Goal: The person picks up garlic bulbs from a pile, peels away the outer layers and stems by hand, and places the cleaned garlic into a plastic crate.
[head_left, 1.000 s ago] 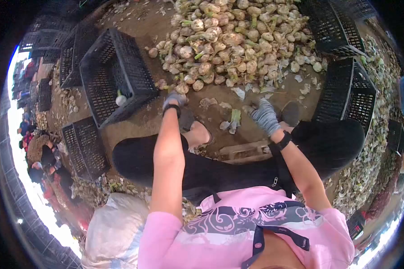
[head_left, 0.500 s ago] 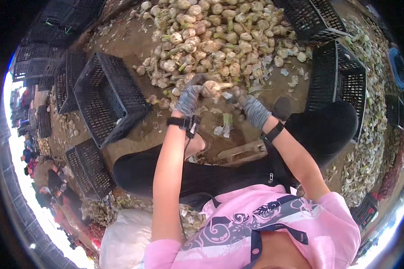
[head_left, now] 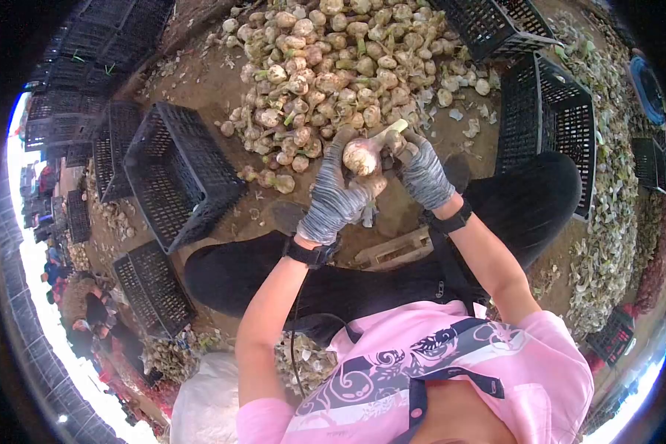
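My left hand [head_left: 336, 194], in a grey striped glove, is wrapped round a garlic bulb [head_left: 360, 157] with the palm turned up. The bulb's pale stem [head_left: 390, 132] points up and to the right. At that stem end is my right hand [head_left: 423, 172], also gloved, its fingers closed together; what they grip is too small to make out. Just beyond both hands lies a big pile of garlic bulbs [head_left: 325, 70] with short stems.
Black crates stand at the left [head_left: 177, 177] and right [head_left: 547, 126], with another at the top right [head_left: 492, 29]. Peelings [head_left: 607, 200] cover the ground at the far right. A wooden piece [head_left: 396, 250] lies between my legs. People [head_left: 96, 307] sit at the lower left.
My left hand has turned palm up and moved slightly right and nearer with the bulb. The bulb's stem now points upward, and my right hand has closed in beside it.
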The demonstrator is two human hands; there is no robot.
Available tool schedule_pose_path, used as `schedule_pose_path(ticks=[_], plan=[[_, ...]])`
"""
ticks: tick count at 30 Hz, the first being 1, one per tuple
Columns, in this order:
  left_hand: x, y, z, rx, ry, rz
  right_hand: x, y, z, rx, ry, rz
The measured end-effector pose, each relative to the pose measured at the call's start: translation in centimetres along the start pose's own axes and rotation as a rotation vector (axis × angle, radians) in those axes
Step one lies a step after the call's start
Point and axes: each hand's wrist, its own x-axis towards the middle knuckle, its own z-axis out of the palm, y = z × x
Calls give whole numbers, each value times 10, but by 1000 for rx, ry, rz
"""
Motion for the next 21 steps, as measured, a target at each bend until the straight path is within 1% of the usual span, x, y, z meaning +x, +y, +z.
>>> schedule_pose_path(ticks=[1,3,5,8,10,11,13,14,16,17,19,21], plan=[[1,1,2,178,21,94,1,3,1,0,1,-3],[2,-5,0,230,32,95,0,9,7,115,25,-98],[2,-11,0,277,43,93,-2,0,6,124,-4,-129],[1,-4,1,186,32,37,-5,-10,2,69,-50,-72],[2,3,2,-119,-1,-168,-7,-17,1,85,-63,-4],[2,2,-1,-122,0,-168,-7,-20,-1,82,-62,-2],[4,0,-8,-287,-67,-211,-6,-23,-5,-40,-65,-10],[4,-1,-8,-290,-66,-208,-5,-22,-6,-43,-67,-10],[4,0,-4,-99,-39,-72,-3,-19,-6,78,-85,5],[3,1,-2,-104,-40,-72,-3,-18,-5,73,-82,7],[2,4,1,-217,-41,-128,-7,-20,3,-33,-37,-47],[1,2,-1,-229,-63,-129,-7,-26,4,-91,-30,-56]])
